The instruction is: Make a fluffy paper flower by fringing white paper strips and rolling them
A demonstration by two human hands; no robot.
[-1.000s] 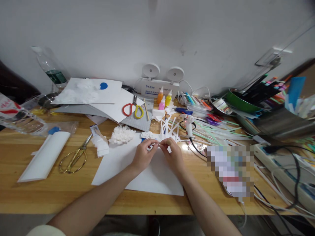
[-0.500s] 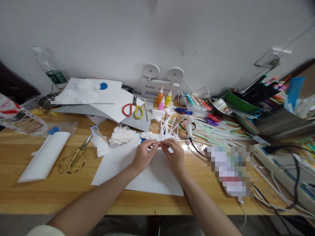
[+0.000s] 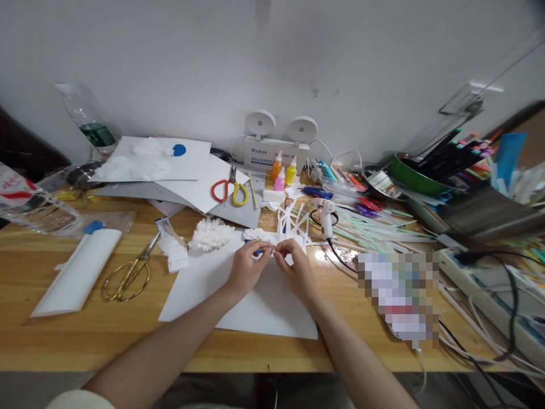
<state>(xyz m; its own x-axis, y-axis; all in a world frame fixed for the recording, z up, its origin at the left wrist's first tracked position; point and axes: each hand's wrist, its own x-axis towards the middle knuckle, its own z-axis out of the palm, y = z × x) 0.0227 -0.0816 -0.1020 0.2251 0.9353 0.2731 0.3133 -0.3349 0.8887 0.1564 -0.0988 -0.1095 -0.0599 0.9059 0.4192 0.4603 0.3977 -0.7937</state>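
Over a white sheet of paper (image 3: 264,312), my left hand (image 3: 249,266) and my right hand (image 3: 293,266) meet fingertip to fingertip. Both are closed in a pinch around a tiny pale bit, too small and too covered by the fingers to name. Just beyond the knuckles lies a small white fluffy cluster (image 3: 254,233) with some blue under it. A larger white ruffled clump (image 3: 210,234) rests on the sheet's upper left. White paper strips (image 3: 293,221) are heaped past my right hand.
Gold-handled scissors (image 3: 126,278) and a white paper roll (image 3: 79,272) lie on the left. A glue gun (image 3: 326,218) stands to the right with its cable trailing. Behind are red-and-yellow-handled scissors (image 3: 230,188) and small paint bottles (image 3: 290,170). A power strip (image 3: 489,295) sits far right.
My right hand has shifted slightly left and its fingers have curled a little more at the pinch. The left hand has barely moved; the things on the table stay put.
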